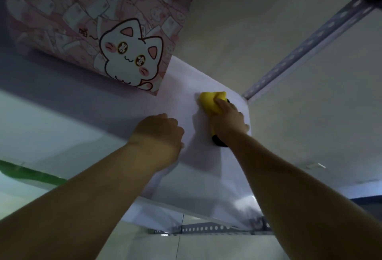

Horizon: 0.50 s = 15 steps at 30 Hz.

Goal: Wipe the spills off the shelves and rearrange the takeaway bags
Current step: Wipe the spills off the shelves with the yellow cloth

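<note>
While right hand (229, 120) grips one sponge (208, 102): one bag (99, 28).

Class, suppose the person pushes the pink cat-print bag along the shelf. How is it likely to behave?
The pink cat-print bag would probably keep its shape: its faces look flat, its corner edge crisp. It would likely slide, not roll, since a flat base sits on the smooth white shelf liner. Weight is uncertain; its contents are hidden.

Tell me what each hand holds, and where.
Right hand grips the yellow cloth around its middle on the shelf. Left hand: fingers curled, any hold hidden.
</note>
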### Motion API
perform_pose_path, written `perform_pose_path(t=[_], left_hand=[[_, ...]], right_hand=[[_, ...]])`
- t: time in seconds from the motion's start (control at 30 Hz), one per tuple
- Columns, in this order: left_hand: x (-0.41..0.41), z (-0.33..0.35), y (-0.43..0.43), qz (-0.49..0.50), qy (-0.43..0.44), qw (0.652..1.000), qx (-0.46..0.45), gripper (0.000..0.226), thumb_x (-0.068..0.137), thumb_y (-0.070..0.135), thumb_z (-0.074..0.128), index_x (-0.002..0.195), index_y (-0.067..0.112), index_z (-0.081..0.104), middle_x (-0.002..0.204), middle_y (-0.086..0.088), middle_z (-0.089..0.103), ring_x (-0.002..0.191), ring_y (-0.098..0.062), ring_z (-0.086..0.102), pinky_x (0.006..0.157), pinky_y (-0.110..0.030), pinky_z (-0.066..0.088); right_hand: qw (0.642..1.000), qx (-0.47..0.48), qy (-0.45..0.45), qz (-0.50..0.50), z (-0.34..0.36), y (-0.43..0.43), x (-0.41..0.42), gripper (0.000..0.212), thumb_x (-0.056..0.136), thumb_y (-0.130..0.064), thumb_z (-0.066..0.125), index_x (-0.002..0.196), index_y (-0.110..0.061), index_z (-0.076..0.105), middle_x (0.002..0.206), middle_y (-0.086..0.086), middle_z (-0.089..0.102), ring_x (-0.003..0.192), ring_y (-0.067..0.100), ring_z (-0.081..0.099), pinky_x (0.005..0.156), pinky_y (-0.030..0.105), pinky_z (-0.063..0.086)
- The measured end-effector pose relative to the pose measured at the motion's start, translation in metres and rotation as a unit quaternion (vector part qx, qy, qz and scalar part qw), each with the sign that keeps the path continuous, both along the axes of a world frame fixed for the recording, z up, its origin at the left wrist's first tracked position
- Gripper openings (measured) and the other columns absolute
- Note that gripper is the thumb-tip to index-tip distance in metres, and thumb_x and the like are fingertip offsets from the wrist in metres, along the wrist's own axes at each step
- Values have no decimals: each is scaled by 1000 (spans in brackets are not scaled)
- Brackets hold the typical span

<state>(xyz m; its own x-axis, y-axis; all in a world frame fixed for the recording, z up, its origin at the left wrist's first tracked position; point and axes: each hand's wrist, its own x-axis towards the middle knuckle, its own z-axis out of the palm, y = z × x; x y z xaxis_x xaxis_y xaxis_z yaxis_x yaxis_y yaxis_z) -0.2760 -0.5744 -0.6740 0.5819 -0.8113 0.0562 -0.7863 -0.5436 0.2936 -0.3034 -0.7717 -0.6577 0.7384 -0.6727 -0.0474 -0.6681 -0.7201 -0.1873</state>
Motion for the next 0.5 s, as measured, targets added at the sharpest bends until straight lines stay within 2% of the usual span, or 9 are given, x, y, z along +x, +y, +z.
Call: perform_pose_path(t=[0.07, 0.17, 0.3, 0.4, 0.5], left_hand=[[-6, -7, 7, -6, -17, 1000, -14, 40, 95, 41, 38, 124, 18, 51, 134, -3, 47, 127, -26, 38, 100, -32, 32], [-16, -12, 20, 3, -16, 999, -40, 42, 94, 40, 38, 126, 16, 51, 142, -5, 41, 135, -26, 31, 107, -34, 27], [-24, -7, 39, 0, -18, 999, -35, 37, 92, 39, 39, 116, 16, 57, 133, -4, 49, 127, -26, 40, 101, -33, 35], [-29, -3, 57, 0, -16, 999, -30, 35, 90, 38, 44, 112, 16, 61, 126, -4, 55, 120, -27, 44, 93, -34, 39], [-33, -1, 70, 2, -8, 1000, -25, 35, 90, 39, 46, 116, 19, 59, 129, 0, 53, 121, -25, 42, 92, -35, 35]], right_hand=[[999, -9, 4, 44, -3, 16, -24, 55, 82, -27, 35, 133, -48, 31, 142, -1, 38, 120, 34, 39, 86, 50, 25], [997, -17, 1, 74, -3, 24, -55, 53, 81, -35, 28, 132, -50, 28, 139, -1, 40, 116, 33, 39, 81, 46, 25], [999, -6, 11, -34, -1, 25, -65, 47, 92, -37, 33, 135, -51, 22, 148, -3, 30, 125, 35, 34, 97, 56, 24], [995, 7, 10, -99, -3, 44, -63, 51, 89, -30, 37, 135, -48, 21, 147, -3, 29, 125, 36, 31, 96, 55, 22], [999, -11, 27, -30, -5, 70, -78, 54, 86, -28, 40, 131, -50, 21, 144, -4, 32, 116, 34, 35, 86, 48, 25]])
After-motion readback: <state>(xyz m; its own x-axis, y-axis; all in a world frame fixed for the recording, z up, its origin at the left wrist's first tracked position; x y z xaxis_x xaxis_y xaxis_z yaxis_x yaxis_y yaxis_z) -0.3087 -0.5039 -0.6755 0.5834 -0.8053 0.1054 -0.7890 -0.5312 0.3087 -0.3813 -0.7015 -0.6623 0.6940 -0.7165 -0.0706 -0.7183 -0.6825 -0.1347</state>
